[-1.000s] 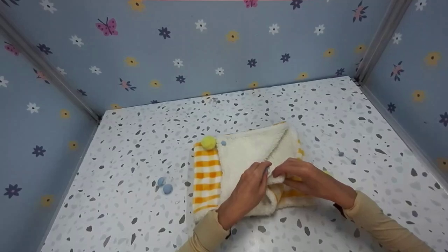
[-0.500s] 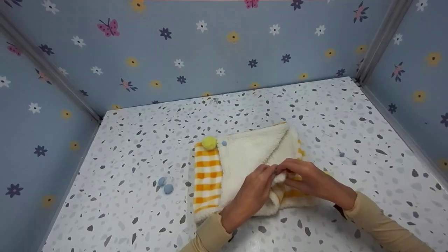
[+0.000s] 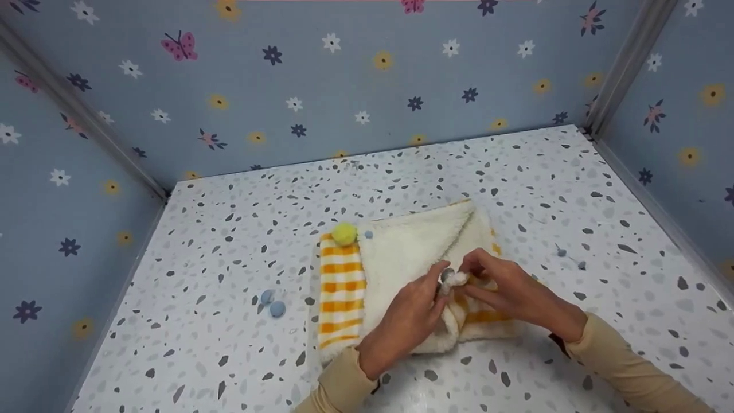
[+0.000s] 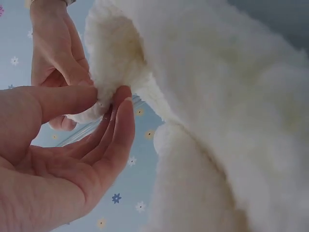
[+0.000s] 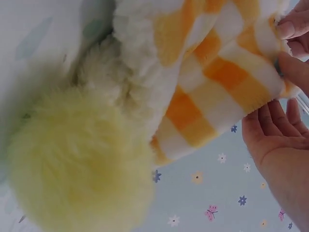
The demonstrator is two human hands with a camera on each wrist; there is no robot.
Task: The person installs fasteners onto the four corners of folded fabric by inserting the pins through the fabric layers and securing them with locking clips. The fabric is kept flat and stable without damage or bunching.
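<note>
On the speckled table [image 3: 200, 338], the left hand [image 3: 408, 312] and right hand [image 3: 513, 289] both pinch an edge of the checked cloth [image 3: 398, 255]. A yellow pom-pom [image 3: 344, 234] sits at its far-left corner; blue balls [image 3: 277, 308] lie to its left, blue pieces [image 3: 582, 265] right.

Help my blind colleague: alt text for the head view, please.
A person's left hand and right hand pinch a lifted part of a folded, fleece-lined, orange-checked cloth on a speckled surface. A yellow pom-pom sits at its far-left corner.

No lettering, label, brand, number or sign can be read in any view.
</note>
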